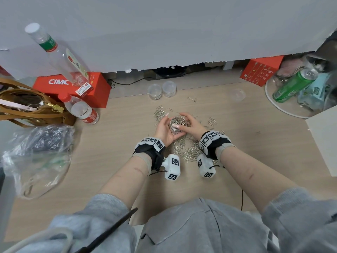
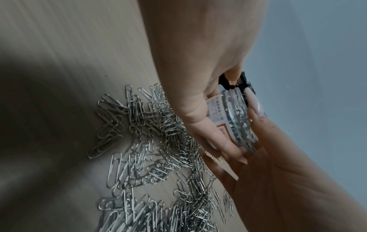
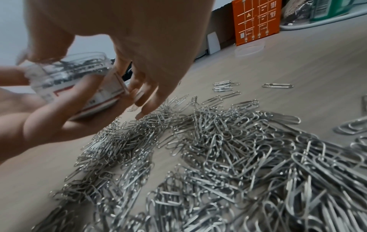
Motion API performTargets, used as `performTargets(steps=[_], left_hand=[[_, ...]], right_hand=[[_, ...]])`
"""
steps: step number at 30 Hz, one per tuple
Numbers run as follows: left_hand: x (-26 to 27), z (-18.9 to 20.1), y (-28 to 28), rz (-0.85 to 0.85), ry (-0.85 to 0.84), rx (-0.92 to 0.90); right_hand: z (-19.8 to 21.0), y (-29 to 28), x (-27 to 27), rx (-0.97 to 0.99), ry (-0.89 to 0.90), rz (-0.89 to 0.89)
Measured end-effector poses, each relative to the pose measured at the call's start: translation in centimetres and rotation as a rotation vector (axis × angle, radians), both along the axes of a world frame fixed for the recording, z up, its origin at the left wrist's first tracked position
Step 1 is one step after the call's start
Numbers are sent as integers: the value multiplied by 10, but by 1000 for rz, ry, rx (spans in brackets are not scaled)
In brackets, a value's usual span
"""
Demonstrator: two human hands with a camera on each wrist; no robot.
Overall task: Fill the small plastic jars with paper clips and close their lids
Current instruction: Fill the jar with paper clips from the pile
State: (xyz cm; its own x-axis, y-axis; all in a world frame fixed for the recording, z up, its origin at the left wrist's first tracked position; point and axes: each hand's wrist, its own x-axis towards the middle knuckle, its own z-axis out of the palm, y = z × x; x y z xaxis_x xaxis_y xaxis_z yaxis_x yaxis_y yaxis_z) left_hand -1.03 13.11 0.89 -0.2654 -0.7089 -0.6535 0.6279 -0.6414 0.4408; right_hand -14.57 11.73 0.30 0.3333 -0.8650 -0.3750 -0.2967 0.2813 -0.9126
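A small clear jar [image 1: 178, 123] packed with paper clips is held above the wooden table between both hands. My left hand [image 1: 166, 127] cups its labelled side [image 2: 218, 119] from the left and below. My right hand [image 1: 187, 122] wraps it from the right, thumb lying across the top, fingers curled round the far side [image 3: 123, 87]. I cannot tell whether a lid sits on it. A big heap of loose paper clips [image 1: 189, 150] [image 3: 238, 157] [image 2: 158, 141] lies under and in front of the hands. Two closed jars [image 1: 162, 90] stand behind; a loose clear lid [image 1: 238, 94] lies at the back right.
At the left are a red box [image 1: 73, 86], water bottles [image 1: 83, 112], a brown bag [image 1: 27, 105] and a crumpled plastic bag [image 1: 36, 157]. At the back right stand another red box [image 1: 260, 72] and a round white tray [image 1: 284, 108] with a green can [image 1: 293, 84].
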Motion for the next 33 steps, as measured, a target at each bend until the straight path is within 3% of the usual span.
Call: performTargets(steps=[11,22,33], left_hand=[[-2,-4,2,-1,28,8],[-11,7,4,-56,-51,-79],[-53,-5,-11,-22,-49,-15]], right_hand=[[-1,-2,1,-40,108,-35],[-10,-9,-18,10,-13,-465],[-24,-35,-89,35,-6,-685]])
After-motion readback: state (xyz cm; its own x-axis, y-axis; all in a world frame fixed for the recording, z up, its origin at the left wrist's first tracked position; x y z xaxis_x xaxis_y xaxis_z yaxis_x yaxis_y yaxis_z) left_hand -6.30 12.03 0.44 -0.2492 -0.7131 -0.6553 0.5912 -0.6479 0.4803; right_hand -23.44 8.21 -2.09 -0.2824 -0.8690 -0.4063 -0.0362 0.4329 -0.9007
